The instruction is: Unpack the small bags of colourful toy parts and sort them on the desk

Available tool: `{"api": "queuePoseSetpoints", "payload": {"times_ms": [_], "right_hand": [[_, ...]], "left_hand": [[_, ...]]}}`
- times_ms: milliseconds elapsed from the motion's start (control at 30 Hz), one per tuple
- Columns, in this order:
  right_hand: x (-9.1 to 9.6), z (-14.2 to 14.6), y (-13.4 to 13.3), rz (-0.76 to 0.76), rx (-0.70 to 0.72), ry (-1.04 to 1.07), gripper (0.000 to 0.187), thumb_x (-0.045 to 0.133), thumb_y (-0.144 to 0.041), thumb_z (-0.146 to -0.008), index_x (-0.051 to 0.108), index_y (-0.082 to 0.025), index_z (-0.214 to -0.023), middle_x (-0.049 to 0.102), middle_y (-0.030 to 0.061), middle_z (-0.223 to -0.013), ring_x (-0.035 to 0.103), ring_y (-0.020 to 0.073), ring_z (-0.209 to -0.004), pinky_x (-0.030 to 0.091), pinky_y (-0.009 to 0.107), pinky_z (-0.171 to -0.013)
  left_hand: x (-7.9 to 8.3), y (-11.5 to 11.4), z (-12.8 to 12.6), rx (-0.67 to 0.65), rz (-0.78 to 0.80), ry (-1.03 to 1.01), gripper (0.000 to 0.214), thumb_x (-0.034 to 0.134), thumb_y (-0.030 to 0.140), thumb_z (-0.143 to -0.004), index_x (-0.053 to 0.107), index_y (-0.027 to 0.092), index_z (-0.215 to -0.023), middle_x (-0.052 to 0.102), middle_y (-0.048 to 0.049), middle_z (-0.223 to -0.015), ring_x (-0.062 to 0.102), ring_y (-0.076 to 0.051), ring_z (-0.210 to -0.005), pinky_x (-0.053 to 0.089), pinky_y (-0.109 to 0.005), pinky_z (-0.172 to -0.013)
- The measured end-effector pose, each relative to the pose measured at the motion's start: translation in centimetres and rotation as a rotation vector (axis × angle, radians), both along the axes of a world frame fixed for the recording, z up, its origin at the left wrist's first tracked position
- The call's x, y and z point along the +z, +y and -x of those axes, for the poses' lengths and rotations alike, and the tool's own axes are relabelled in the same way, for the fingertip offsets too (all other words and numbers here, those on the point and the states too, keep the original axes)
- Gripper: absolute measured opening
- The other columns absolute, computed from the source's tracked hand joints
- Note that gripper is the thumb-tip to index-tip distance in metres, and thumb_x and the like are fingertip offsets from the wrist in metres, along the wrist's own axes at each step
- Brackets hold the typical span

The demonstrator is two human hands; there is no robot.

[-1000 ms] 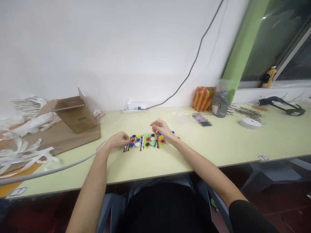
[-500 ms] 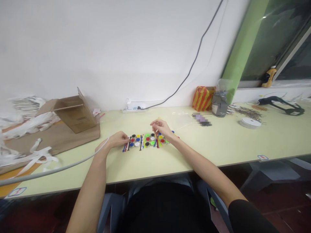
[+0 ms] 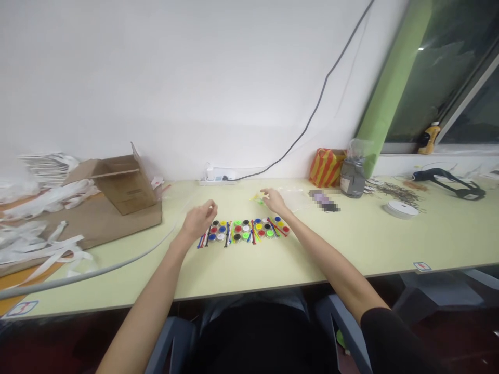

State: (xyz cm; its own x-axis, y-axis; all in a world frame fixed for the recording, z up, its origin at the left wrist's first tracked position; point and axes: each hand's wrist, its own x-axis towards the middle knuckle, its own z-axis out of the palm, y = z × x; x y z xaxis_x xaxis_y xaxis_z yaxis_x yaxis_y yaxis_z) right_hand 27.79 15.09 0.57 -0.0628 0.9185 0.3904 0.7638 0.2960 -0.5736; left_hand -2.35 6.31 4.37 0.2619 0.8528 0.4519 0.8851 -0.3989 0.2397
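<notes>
On the table lies a row of small round discs (image 3: 238, 229) in red, blue, white, black, yellow and green, with thin coloured plastic strips (image 3: 253, 232) between the groups. My left hand (image 3: 198, 221) is raised by the left end of the row, fingers curled together; whatever they hold, if anything, is hidden. Behind the row, my right hand (image 3: 274, 202) reaches over with fingers apart, beside a few small yellow and green pieces (image 3: 257, 198). Its fingertips are close to those pieces, and nothing shows in its grasp.
An open cardboard box (image 3: 123, 182) stands at the left near white ribbon strips (image 3: 62, 249). A grey cable (image 3: 128, 257) crosses the left side. Against the wall is a power strip (image 3: 216, 179). To the right are a striped bag (image 3: 326, 167), a phone (image 3: 324, 200) and a white roll (image 3: 401, 209).
My left hand has lifted off the strips at the row's left end and moved right and up. My right hand has moved back and right, off the discs, to the yellow and green pieces.
</notes>
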Motion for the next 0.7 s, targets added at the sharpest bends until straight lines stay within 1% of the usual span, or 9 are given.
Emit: {"api": "queuePoseSetpoints", "payload": {"times_ms": [100, 200, 333, 400, 433, 500, 567, 633, 700], "right_hand": [[-0.5, 0.7, 0.9, 0.069, -0.012, -0.133, 0.031, 0.056, -0.015, -0.086, 0.069, -0.015, -0.114, 0.067, 0.0151, -0.116, 0.057, 0.0263, -0.112, 0.043, 0.035, -0.095], [-0.6, 1.5, 1.1, 0.076, -0.013, -0.127, 0.021, 0.06, -0.013, -0.083, 0.071, -0.015, -0.101, 0.068, 0.0152, -0.111, 0.059, 0.0265, -0.108, 0.044, 0.034, -0.091], [0.2, 2.1, 0.5, 0.064, 0.011, -0.088, 0.016, 0.059, -0.012, -0.083, 0.071, -0.016, -0.093, 0.071, 0.0125, -0.103, 0.063, 0.0228, -0.099, 0.046, 0.03, -0.085], [0.8, 2.5, -0.5, 0.07, 0.104, 0.068, 0.014, 0.059, -0.018, -0.085, 0.07, -0.015, -0.093, 0.071, 0.0102, -0.099, 0.065, 0.0192, -0.089, 0.048, 0.029, -0.079], [1.0, 2.8, -1.2, 0.089, 0.189, 0.207, 0.015, 0.06, -0.023, -0.086, 0.069, -0.015, -0.095, 0.071, 0.0091, -0.097, 0.065, 0.0173, -0.084, 0.049, 0.028, -0.075], [1.1, 3.5, -3.0, 0.171, 0.401, 0.562, 0.025, 0.064, -0.035, -0.085, 0.068, -0.014, -0.098, 0.071, 0.0077, -0.093, 0.064, 0.0149, -0.075, 0.05, 0.027, -0.068], [1.0, 4.3, -5.1, 0.272, 0.572, 0.788, 0.034, 0.072, -0.043, -0.079, 0.068, -0.015, -0.098, 0.07, 0.006, -0.09, 0.063, 0.0137, -0.072, 0.05, 0.026, -0.065], [0.7, 5.1, -7.0, 0.342, 0.641, 0.901, 0.038, 0.079, -0.044, -0.073, 0.068, -0.016, -0.095, 0.07, 0.0045, -0.087, 0.063, 0.0131, -0.071, 0.051, 0.025, -0.066], [0.6, 5.8, -8.5, 0.386, 0.665, 0.962, 0.039, 0.081, -0.045, -0.071, 0.067, -0.016, -0.093, 0.07, 0.0051, -0.088, 0.064, 0.014, -0.072, 0.052, 0.026, -0.067]], "left_hand": [[-0.2, -0.7, -1.3, -0.048, 0.021, -0.002, 0.024, 0.033, 0.035, -0.099, 0.054, 0.023, -0.099, 0.065, 0.0016, -0.066, 0.055, -0.017, -0.057, 0.027, -0.027, -0.059], [-0.5, -0.9, -1.8, -0.081, 0.052, 0.006, 0.023, 0.033, 0.034, -0.1, 0.054, 0.023, -0.102, 0.066, 0.0016, -0.068, 0.057, -0.017, -0.059, 0.029, -0.026, -0.06], [-0.8, -1.0, -2.0, -0.102, 0.047, -0.023, 0.025, 0.034, 0.036, -0.1, 0.056, 0.023, -0.101, 0.062, 0.0026, -0.065, 0.054, -0.017, -0.057, 0.03, -0.026, -0.061], [-1.0, -0.9, -2.2, -0.124, 0.037, -0.052, 0.028, 0.035, 0.038, -0.1, 0.058, 0.023, -0.103, 0.06, 0.0031, -0.064, 0.054, -0.016, -0.058, 0.032, -0.026, -0.062], [-1.2, -0.9, -2.3, -0.142, 0.028, -0.072, 0.029, 0.036, 0.039, -0.1, 0.059, 0.023, -0.107, 0.059, 0.003, -0.067, 0.054, -0.016, -0.06, 0.033, -0.026, -0.062], [-1.4, -0.8, -2.7, -0.184, 0.006, -0.123, 0.033, 0.04, 0.041, -0.099, 0.057, 0.023, -0.121, 0.061, 0.0022, -0.075, 0.055, -0.014, -0.065, 0.037, -0.025, -0.065], [-1.7, -0.8, -3.2, -0.23, -0.017, -0.17, 0.042, 0.044, 0.043, -0.098, 0.051, 0.024, -0.135, 0.061, 0.0012, -0.085, 0.055, -0.013, -0.068, 0.04, -0.024, -0.068], [-1.9, -1.0, -3.7, -0.293, -0.039, -0.191, 0.044, 0.047, 0.044, -0.098, 0.051, 0.024, -0.136, 0.061, 0.0, -0.089, 0.054, -0.013, -0.069, 0.041, -0.024, -0.069], [-2.0, -1.2, -4.0, -0.363, -0.061, -0.202, 0.037, 0.048, 0.044, -0.098, 0.057, 0.023, -0.128, 0.059, -0.0007, -0.088, 0.053, -0.013, -0.071, 0.042, -0.025, -0.07]]}}
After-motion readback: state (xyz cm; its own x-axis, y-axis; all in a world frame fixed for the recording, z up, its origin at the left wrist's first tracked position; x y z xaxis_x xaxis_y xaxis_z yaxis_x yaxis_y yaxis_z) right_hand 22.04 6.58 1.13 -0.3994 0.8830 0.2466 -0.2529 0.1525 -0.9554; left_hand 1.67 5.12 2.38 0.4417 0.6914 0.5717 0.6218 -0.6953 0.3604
